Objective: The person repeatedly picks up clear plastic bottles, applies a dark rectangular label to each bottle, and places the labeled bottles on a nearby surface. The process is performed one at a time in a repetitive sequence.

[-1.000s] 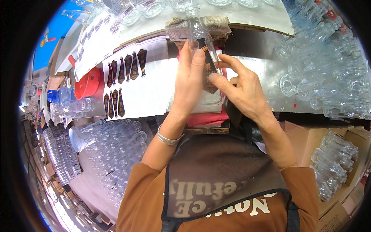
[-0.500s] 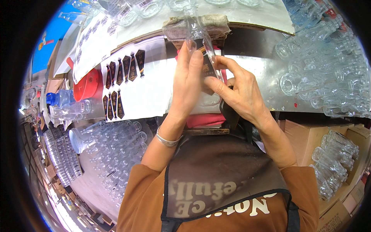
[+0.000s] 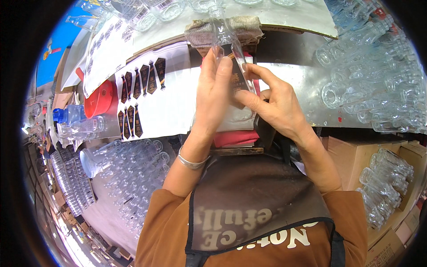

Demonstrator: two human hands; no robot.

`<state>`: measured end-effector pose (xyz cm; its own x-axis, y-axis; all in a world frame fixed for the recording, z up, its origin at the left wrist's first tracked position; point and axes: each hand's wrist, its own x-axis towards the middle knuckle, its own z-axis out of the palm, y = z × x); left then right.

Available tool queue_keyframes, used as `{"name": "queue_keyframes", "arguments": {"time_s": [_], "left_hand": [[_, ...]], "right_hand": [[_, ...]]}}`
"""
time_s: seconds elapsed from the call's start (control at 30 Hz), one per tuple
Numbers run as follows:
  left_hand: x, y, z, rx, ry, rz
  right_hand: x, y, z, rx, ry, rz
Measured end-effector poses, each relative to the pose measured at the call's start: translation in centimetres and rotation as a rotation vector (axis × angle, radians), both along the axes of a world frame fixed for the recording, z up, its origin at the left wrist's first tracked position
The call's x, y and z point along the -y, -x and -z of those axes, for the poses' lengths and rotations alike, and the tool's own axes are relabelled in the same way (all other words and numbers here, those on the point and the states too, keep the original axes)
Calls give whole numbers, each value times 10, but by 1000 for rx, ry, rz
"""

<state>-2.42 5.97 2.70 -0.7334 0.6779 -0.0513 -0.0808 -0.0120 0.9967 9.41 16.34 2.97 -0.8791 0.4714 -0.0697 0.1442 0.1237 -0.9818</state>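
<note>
A clear glass bottle [image 3: 221,30] lies in front of me with its neck pointing away, resting on a folded, worn cloth [image 3: 247,29]. On its upper side is a black label [image 3: 236,81] with gold characters and a slanted gold stripe. My left hand [image 3: 212,91] grips the bottle's left side, thumb along the top at the label's edge; its palm is slightly blurred. My right hand [image 3: 279,101] holds the right side, thumb pressed onto the label's lower part and fingers bent around the glass. The bottle's base is partly visible between my wrists, above a red cloth [image 3: 235,138].
Left of the bottle, a white sheet [image 3: 171,104] carries several black tie-shaped labels [image 3: 144,80]. Beyond it sit a red plastic scoop [image 3: 98,99] and a blue-capped container [image 3: 69,114]. Clear bottles [image 3: 373,84] crowd the right; more lie in a cardboard box [image 3: 344,158] and at lower left.
My left hand has shifted very slightly left, and more of the black label shows between my hands. Both hands stay on the bottle.
</note>
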Motion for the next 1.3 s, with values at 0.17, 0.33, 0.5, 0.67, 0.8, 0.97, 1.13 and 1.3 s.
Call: {"name": "queue_keyframes", "arguments": {"time_s": [0.17,0.33,0.5,0.67,0.8,0.97,1.13,1.3], "left_hand": [[-5,6,7,-59,1,8],[-6,4,10,-48,-49,-7],[-8,21,13,103,4,-29],[-10,15,9,99,7,-54],[-3,23,15,163,-82,-45],[40,-1,11,-152,32,-15],[55,-13,30,-313,101,30],[54,-12,37,-323,74,41]], "right_hand": [[-1,-3,-3,32,2,-28],[1,-2,1,-31,-70,17],[0,-3,-4,24,3,-32],[1,-3,-5,37,-11,-40],[-3,-7,0,60,68,-49],[-8,-14,11,-5,234,38],[0,-13,12,-6,156,28],[4,-12,12,-8,105,53]]}}
